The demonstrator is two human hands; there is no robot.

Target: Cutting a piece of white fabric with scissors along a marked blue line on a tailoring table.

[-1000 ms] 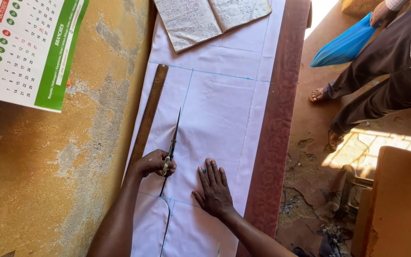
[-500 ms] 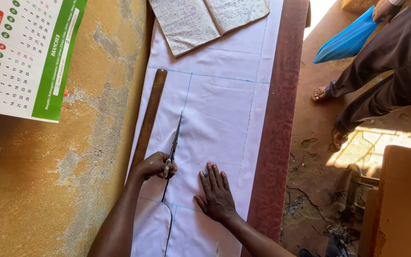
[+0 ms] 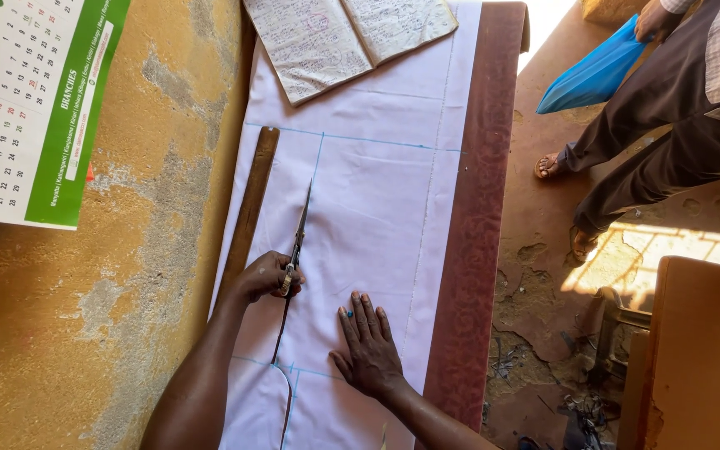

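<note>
Your left hand [image 3: 270,277] grips the scissors [image 3: 296,250], blades along the blue chalk line on the white cloth [image 3: 377,192]; your right hand [image 3: 368,342] lies flat and released on the cloth beside the cut. The slit runs from the near edge to the scissors, so I'd judge about half the line is left, up to the cross line. A wooden ruler [image 3: 250,208] and the wall hem the left, an open notebook [image 3: 343,37] lies beyond the cross line, and the surface's brown edge [image 3: 472,233] bounds the right.
</note>
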